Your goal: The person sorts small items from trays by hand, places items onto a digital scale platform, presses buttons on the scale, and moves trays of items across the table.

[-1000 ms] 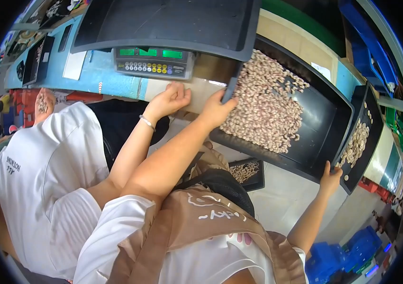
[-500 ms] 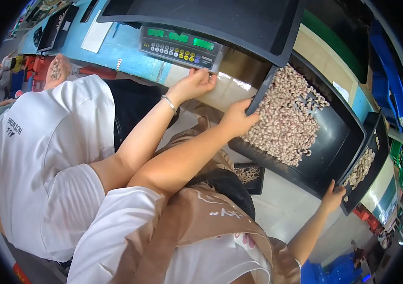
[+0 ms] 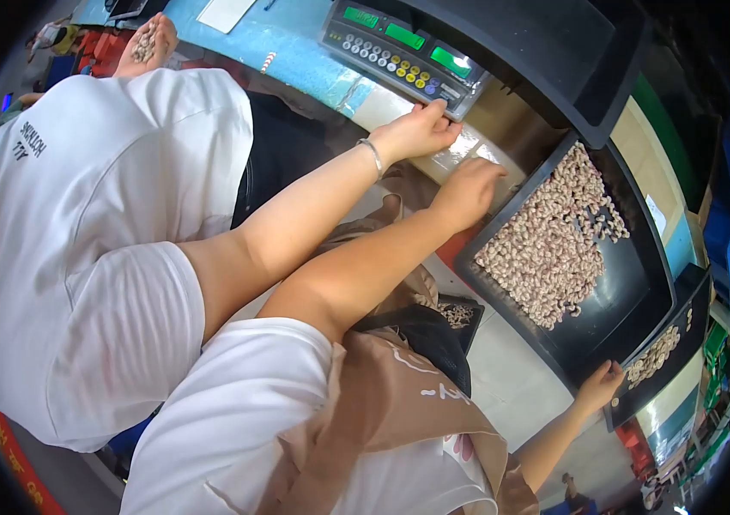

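A black tray (image 3: 639, 257) holds a heap of small, curved, mottled pinkish-white pieces (image 3: 545, 240) that resemble nuts. My left hand (image 3: 468, 190) hovers beside the tray's left edge, fingers loosely bent and nothing in them. At the tray's near right corner, my right hand (image 3: 601, 384) has its fingers closed at the rim; the grip is partly hidden. A co-worker's hand (image 3: 423, 130) with a bracelet touches the front edge of a counting scale (image 3: 408, 51) with green displays. Their other hand (image 3: 148, 47) cups several similar pieces.
Another large black tray (image 3: 545, 43) sits above the scale, overhanging it. To the right is a black tray (image 3: 622, 399) with pale, round-looking pieces. A smaller tray (image 3: 468, 330) lies lower down, partly behind my apron. The co-worker (image 3: 107, 172) stands close on my left.
My left hand has let go of the tray's left edge and come slightly away. My right hand stays at the near corner. The view has shifted, moving the scale rightward in it.
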Demonstrator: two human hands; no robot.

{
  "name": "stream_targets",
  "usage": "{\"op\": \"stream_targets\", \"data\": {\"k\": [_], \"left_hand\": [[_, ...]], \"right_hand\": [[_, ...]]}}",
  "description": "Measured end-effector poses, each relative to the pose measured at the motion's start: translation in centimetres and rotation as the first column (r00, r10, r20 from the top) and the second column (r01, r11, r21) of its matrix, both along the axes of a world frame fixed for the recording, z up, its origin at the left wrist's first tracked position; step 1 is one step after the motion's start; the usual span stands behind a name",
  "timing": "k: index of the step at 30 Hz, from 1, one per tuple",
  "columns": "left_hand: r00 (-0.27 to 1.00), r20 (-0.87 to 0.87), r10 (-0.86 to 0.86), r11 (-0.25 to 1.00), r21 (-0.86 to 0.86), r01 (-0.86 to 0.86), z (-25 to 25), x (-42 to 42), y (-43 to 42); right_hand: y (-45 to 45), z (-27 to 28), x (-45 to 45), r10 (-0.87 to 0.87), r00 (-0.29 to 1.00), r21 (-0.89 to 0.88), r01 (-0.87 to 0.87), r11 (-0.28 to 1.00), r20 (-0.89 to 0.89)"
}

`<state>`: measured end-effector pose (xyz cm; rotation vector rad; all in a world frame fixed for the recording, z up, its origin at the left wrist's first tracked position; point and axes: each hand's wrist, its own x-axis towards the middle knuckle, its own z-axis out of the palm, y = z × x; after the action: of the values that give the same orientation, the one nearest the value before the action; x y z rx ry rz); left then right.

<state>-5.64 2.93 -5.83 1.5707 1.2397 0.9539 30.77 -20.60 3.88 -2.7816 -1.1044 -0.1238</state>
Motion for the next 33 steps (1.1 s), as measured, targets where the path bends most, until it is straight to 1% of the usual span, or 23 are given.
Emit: {"op": "stream_targets", "data": {"k": [1,2,3,5,6,7,9,10,11,13,14,17,18,19,21,22,24,25,26,28,29,30,33], "left_hand": [[0.966,-0.258,-0.028,0.940,0.322,0.113,-0.4,-0.2,0.3],[0.956,-0.275,-0.099,0.930,0.316,0.187,-0.8,0.1,0.5],[0.955,-0.280,-0.095,0.933,0.309,0.184,-1.2,0.2,0.7],[0.908,-0.413,-0.074,0.822,0.490,0.290,-2.4,0.6,1.2],[0.888,-0.458,-0.038,0.805,0.513,0.299,-2.8,1.0,1.2],[0.887,-0.460,-0.031,0.808,0.511,0.294,-2.9,0.9,1.3],[0.841,-0.542,0.011,0.753,0.557,0.349,-2.9,1.0,1.6],[0.798,-0.602,0.039,0.715,0.574,0.398,-2.6,0.9,1.8],[0.794,-0.607,0.042,0.720,0.570,0.397,-2.4,0.8,2.2],[0.748,-0.662,-0.043,0.687,0.524,0.503,-2.2,0.6,2.7],[0.766,-0.641,-0.045,0.675,0.546,0.496,-2.7,0.6,3.0],[0.806,-0.581,-0.115,0.748,0.484,0.455,-1.9,0.3,3.0],[0.805,-0.581,-0.121,0.751,0.477,0.457,-2.1,0.4,2.9],[0.802,-0.586,-0.116,0.750,0.478,0.458,-2.3,0.5,3.0],[0.799,-0.591,-0.114,0.751,0.475,0.459,-2.1,0.5,3.1],[0.790,-0.599,-0.133,0.757,0.453,0.471,-1.8,0.4,3.1],[0.747,-0.652,-0.132,0.754,0.424,0.503,-1.2,-0.6,3.7],[0.677,-0.731,-0.081,0.736,0.414,0.535,-0.9,-2.2,4.4],[0.557,-0.830,0.029,0.709,0.410,0.574,-1.0,-4.4,5.4],[0.246,-0.932,0.265,0.650,0.361,0.668,-1.5,-7.9,7.1],[0.099,-0.932,0.350,0.625,0.311,0.716,-1.6,-8.4,7.6],[0.003,-0.917,0.398,0.607,0.266,0.749,-1.5,-8.6,7.8],[-0.195,-0.848,0.493,0.548,0.128,0.826,-1.1,-8.8,8.3]], "right_hand": [[0.0,-0.8,-0.2,0.135,0.987,0.144,-0.122,0.982,-0.087],[0.2,-1.8,-0.6,0.137,0.923,0.265,-0.039,0.963,-0.360],[0.6,-2.6,-1.2,0.164,0.780,0.353,0.077,0.932,-0.604],[3.0,-0.5,-5.5,0.127,0.366,0.261,0.347,0.901,-0.922],[3.4,-1.0,-6.2,0.198,0.178,0.257,0.432,0.864,-0.964],[4.1,-1.1,-7.5,0.198,0.174,0.255,0.426,0.868,-0.965],[5.5,-1.1,-9.4,0.282,-0.092,0.179,0.579,0.795,-0.955],[5.4,-2.1,-8.5,0.376,-0.275,0.181,0.540,0.822,-0.885],[5.8,-2.5,-8.3,0.371,-0.282,0.175,0.536,0.826,-0.885],[6.9,-2.9,-8.4,0.345,-0.409,0.018,0.622,0.782,-0.845],[7.1,-3.4,-7.7,0.375,-0.527,-0.011,0.590,0.807,-0.762],[8.9,-2.1,-9.0,0.328,-0.468,-0.079,0.661,0.746,-0.821],[9.3,-2.1,-9.1,0.368,-0.545,-0.086,0.636,0.767,-0.754],[9.7,-2.2,-9.6,0.366,-0.547,-0.091,0.637,0.766,-0.753],[10.6,-2.4,-10.6,0.322,-0.462,-0.092,0.675,0.732,-0.826],[11.0,-2.6,-10.6,0.318,-0.462,-0.096,0.675,0.731,-0.828],[11.5,-3.3,-10.7,0.377,-0.630,-0.092,0.583,0.807,-0.679],[11.8,-3.3,-11.0,0.376,-0.630,-0.100,0.587,0.803,-0.680],[12.3,-3.1,-11.5,0.368,-0.593,-0.089,0.600,0.795,-0.716],[12.5,-3.1,-12.0,0.362,-0.552,-0.079,0.620,0.781,-0.752],[12.5,-3.2,-12.0,0.360,-0.560,-0.078,0.611,0.788,-0.746],[12.6,-3.1,-12.1,0.358,-0.567,-0.075,0.600,0.796,-0.742],[13.0,-2.9,-12.9,0.316,-0.508,-0.106,0.641,0.760,-0.801]]}}
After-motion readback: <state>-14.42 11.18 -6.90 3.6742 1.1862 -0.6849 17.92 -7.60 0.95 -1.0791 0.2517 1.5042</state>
